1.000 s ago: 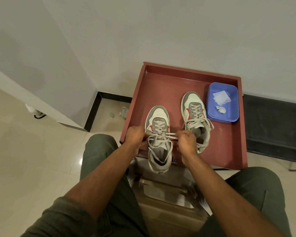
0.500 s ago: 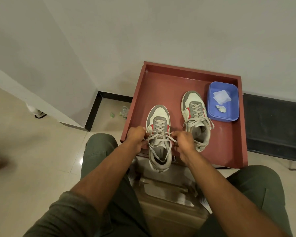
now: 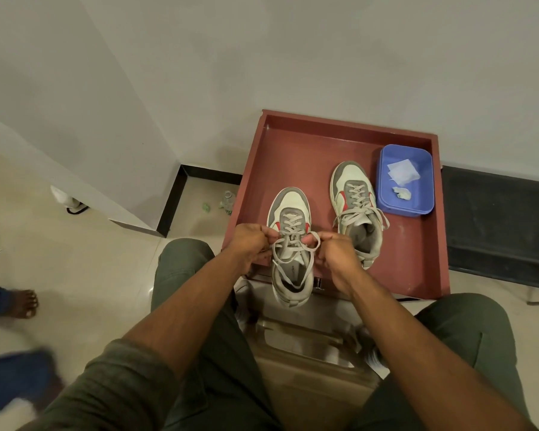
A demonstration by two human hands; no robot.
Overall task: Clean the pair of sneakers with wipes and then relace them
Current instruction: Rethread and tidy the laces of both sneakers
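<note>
Head cam looks fwd/down, close over hands (one view only).

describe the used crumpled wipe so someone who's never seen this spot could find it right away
On the red tray, look at the blue tub beside the far sneaker. The crumpled wipe lies inside, near its middle. Unlike the flat white wipe behind it, it is balled up and greyish.

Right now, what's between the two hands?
Head view: the near sneaker's laced throat, with a lace running from the left hand to the right hand, each pinching it.
</note>
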